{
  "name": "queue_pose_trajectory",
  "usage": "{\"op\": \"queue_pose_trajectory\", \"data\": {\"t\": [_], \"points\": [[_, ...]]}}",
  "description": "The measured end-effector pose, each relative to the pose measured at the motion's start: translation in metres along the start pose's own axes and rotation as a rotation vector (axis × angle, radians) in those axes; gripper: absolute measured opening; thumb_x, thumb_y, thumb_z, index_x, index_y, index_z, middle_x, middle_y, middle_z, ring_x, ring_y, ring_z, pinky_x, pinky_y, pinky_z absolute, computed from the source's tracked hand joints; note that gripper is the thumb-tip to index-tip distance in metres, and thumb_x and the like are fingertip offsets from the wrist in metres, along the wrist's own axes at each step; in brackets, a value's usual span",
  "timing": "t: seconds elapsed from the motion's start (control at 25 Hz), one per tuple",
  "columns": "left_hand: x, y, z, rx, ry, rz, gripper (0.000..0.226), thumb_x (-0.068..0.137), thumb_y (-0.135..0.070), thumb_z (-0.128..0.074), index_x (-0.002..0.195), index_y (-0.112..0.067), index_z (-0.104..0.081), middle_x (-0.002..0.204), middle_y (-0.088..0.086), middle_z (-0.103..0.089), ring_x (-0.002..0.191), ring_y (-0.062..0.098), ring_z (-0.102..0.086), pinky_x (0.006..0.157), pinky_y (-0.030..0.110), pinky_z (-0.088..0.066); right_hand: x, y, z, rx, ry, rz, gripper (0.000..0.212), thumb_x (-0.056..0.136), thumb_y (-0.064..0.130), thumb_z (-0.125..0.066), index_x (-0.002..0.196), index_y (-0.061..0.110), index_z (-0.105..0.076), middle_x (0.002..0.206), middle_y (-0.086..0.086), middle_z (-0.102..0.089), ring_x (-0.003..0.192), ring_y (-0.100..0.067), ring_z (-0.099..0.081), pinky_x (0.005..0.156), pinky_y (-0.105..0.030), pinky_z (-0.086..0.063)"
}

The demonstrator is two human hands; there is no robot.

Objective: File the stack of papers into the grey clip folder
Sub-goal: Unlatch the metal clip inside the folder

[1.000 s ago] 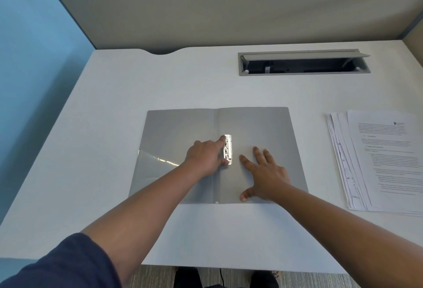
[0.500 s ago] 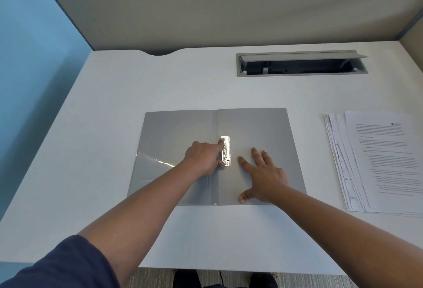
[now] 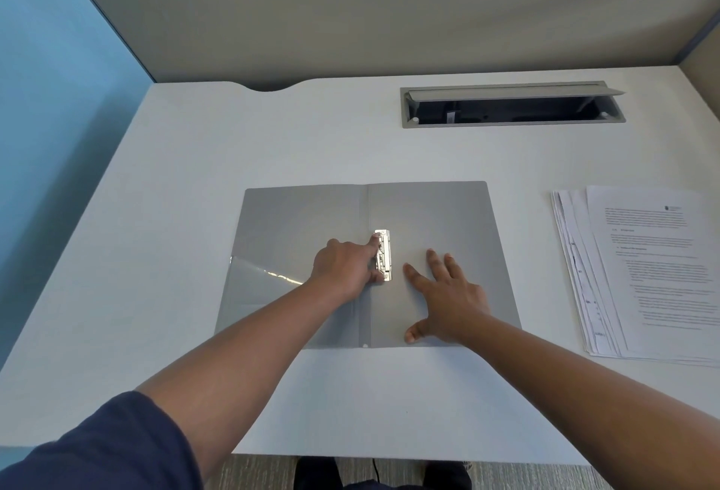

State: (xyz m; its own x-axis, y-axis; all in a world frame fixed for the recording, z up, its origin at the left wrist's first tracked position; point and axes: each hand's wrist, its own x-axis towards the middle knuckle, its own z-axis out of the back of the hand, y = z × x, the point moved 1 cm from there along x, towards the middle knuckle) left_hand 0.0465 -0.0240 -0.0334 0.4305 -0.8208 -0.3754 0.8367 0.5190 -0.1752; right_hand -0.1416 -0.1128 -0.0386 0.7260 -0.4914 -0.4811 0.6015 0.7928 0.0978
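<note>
A person leans over a white desk (image 3: 233,146), both bare arms stretched forward, at work on a filing job that has barely begun. The grey clip folder (image 3: 304,224) lies opened flat on the desk directly beneath the two hands, its spine running away from the person between them. The stack of papers (image 3: 654,267) waits well off to the outer side of the right hand, fanned slightly at its near edge and untouched; beyond that hand, further back on the desk, a cable hatch (image 3: 510,103) stands open.

The right hand (image 3: 448,298) is spread wide, palm pressed down on the folder's right-hand panel, apparently to keep it from sliding. The left hand (image 3: 346,267) is curled over the metal clip (image 3: 383,255) at the spine, forefinger stretched to the clip's far end and thumb tucked at its near end, pinching the mechanism lengthwise.

Little has shifted over the past second: both hands hold the same stations, and the left has only tightened its purchase on the clip, which looks no more raised than before. Whether the clamp has released cannot be made out. On this evidence the clip is still being worked open, and until it lifts, no sheet can go under it.
</note>
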Motion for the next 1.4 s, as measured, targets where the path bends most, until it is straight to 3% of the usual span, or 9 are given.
{"op": "queue_pose_trajectory", "data": {"t": [0.16,0.24,0.4,0.64,0.72,0.8,0.96,1.2,1.4], "points": [[-0.002,0.003,0.012,0.013,0.086,-0.029,0.068,0.099,-0.055,-0.052,0.159,-0.041,-0.023,0.124,0.008,-0.068,0.122,0.038,-0.054,0.081,0.036,-0.044,-0.001,0.000,0.001,0.003,0.005,0.004,0.127,0.065,0.078,-0.073,0.158,0.044,0.007,0.170,-0.003,0.019,0.156,-0.034,0.011,0.111,-0.054,-0.037],[-0.002,0.005,0.020,-0.020,0.125,-0.060,0.058,0.101,-0.053,-0.049,0.155,-0.038,-0.035,0.135,0.008,-0.065,0.125,0.036,-0.056,0.094,0.038,-0.048,-0.002,0.001,0.003,0.002,0.008,0.005,0.127,0.066,0.078,-0.073,0.158,0.044,0.007,0.170,-0.003,0.019,0.156,-0.034,0.011,0.112,-0.054,-0.036],[-0.006,0.010,0.028,-0.174,0.153,-0.079,0.038,0.103,-0.045,-0.049,0.140,-0.034,-0.052,0.120,0.003,-0.070,0.113,0.032,-0.063,0.094,0.040,-0.049,-0.002,0.001,0.003,-0.003,0.004,0.006,0.127,0.066,0.078,-0.073,0.158,0.044,0.007,0.170,-0.003,0.019,0.157,-0.034,0.011,0.112,-0.053,-0.037],[-0.018,0.006,0.021,-0.466,-0.183,-0.238,0.021,0.101,-0.017,-0.058,0.116,-0.018,-0.073,0.102,-0.001,-0.068,0.094,0.019,-0.063,0.086,0.038,-0.051,0.000,0.000,0.001,0.015,0.006,-0.001,0.127,0.064,0.078,-0.074,0.158,0.046,0.007,0.170,-0.002,0.019,0.157,-0.033,0.011,0.111,-0.053,-0.037],[-0.018,0.005,0.020,-0.507,-0.199,-0.273,0.019,0.096,-0.026,-0.068,0.112,-0.018,-0.075,0.095,-0.006,-0.065,0.085,0.012,-0.061,0.080,0.034,-0.051,0.000,0.000,-0.001,0.024,0.005,-0.004,0.127,0.064,0.078,-0.074,0.157,0.046,0.006,0.170,-0.001,0.020,0.157,-0.032,0.012,0.111,-0.053,-0.036],[-0.016,0.005,0.023,-0.468,-0.099,-0.274,0.035,0.084,-0.040,-0.080,0.113,-0.022,-0.075,0.096,-0.011,-0.062,0.084,0.005,-0.060,0.078,0.029,-0.050,0.001,-0.001,-0.002,0.026,0.005,-0.002,0.127,0.064,0.078,-0.074,0.157,0.046,0.006,0.170,-0.001,0.020,0.156,-0.032,0.013,0.112,-0.053,-0.035],[-0.012,0.006,0.029,-0.230,-0.081,-0.340,0.021,0.090,-0.029,-0.073,0.108,-0.021,-0.079,0.105,-0.001,-0.065,0.091,0.020,-0.063,0.081,0.035,-0.051,0.001,-0.002,-0.003,0.016,-0.001,0.008,0.127,0.065,0.079,-0.073,0.158,0.044,0.007,0.170,-0.002,0.021,0.156,-0.034,0.013,0.112,-0.053,-0.036],[0.007,0.012,0.049,-0.402,-0.311,-0.309,0.013,0.090,-0.012,-0.069,0.096,-0.015,-0.080,0.091,0.000,-0.074,0.078,0.018,-0.066,0.077,0.036,-0.055,0.002,-0.002,-0.005,0.022,-0.004,0.007,0.127,0.065,0.079,-0.073,0.157,0.045,0.008,0.170,-0.002,0.021,0.156,-0.034,0.013,0.112,-0.054,-0.036],[0.035,0.014,0.050,-0.468,-0.347,-0.192,0.015,0.093,-0.008,-0.065,0.096,-0.011,-0.079,0.090,0.005,-0.076,0.081,0.021,-0.068,0.080,0.037,-0.056,0.002,-0.003,-0.006,0.015,-0.007,0.011,0.127,0.066,0.079,-0.072,0.157,0.045,0.009,0.170,-0.002,0.022,0.156,-0.034,0.014,0.112,-0.053,-0.036]]}}
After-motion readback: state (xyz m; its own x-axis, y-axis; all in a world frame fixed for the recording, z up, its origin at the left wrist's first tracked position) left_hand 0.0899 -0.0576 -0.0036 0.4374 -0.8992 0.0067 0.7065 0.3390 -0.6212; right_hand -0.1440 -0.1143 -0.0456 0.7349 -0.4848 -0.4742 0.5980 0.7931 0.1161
